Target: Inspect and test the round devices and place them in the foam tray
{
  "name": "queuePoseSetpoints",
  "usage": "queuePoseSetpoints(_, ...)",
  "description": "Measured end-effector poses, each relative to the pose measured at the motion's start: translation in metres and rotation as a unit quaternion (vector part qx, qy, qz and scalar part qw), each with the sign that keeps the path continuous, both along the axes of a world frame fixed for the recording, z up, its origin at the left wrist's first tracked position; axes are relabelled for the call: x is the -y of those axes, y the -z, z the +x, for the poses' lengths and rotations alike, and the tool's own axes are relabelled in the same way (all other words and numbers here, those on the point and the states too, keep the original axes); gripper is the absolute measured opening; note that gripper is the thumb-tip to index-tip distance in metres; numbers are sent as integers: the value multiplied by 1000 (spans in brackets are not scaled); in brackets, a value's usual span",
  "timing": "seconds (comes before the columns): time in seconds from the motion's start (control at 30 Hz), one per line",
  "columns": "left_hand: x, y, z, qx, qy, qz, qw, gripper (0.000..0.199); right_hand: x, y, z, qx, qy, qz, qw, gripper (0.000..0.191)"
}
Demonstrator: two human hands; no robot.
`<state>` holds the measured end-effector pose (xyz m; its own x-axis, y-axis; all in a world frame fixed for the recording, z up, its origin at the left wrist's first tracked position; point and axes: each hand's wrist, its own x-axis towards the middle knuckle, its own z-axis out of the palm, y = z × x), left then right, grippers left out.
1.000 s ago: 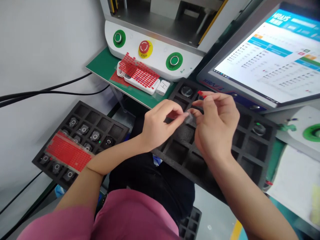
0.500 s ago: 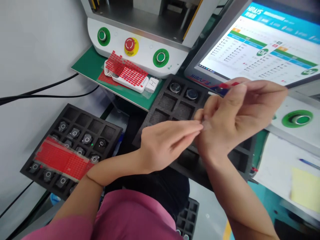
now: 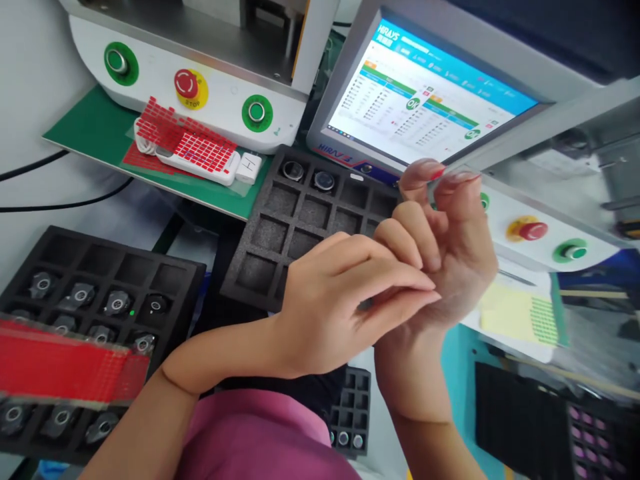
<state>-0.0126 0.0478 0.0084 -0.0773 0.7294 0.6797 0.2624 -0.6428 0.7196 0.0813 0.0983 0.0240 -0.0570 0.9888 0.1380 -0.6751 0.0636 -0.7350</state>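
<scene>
My left hand point(image 3: 345, 303) is closed in a pinch, its thumb and fingertips touching the heel of my right palm. What they hold, if anything, is too small to make out. My right hand point(image 3: 445, 240) is raised palm-up with its fingers curled. A small red sticker point(image 3: 438, 174) shows at the index fingertip, close against the thumb. Below the hands lies a black foam tray point(image 3: 273, 233) with two round watches point(image 3: 324, 179) in its back row. Part of that tray is hidden by my hands.
At left, another foam tray point(image 3: 187, 280) holds several watches, with a red sticker sheet point(image 3: 65, 363) across it. More red stickers point(image 3: 205, 152) lie on a white device by a green board point(image 3: 75, 127). Machine buttons point(image 3: 257, 112) and a monitor point(image 3: 410, 93) stand behind.
My view has swung to the right. My right hand has turned, showing more of its palm, and my left fingertips have moved from its wrist side to the palm heel. The red sticker stays at the right fingertips.
</scene>
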Motion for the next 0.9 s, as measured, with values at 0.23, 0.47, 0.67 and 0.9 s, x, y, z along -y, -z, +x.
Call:
queuePoseSetpoints(0.23,7,-6,1,33,33,-63,997,12,4,1,0,19,2,38,999,16)
queuePoseSetpoints(0.47,9,-8,-1,15,50,-73,996,10,7,0,-3,35,65,70,995,13)
queuePoseSetpoints(0.67,9,-11,-4,-37,47,-78,995,10,7,2,-3,96,114,105,983,14)
queuePoseSetpoints(0.9,7,-16,-10,-61,62,-106,991,11,8,-1,-2,146,128,131,972,15)
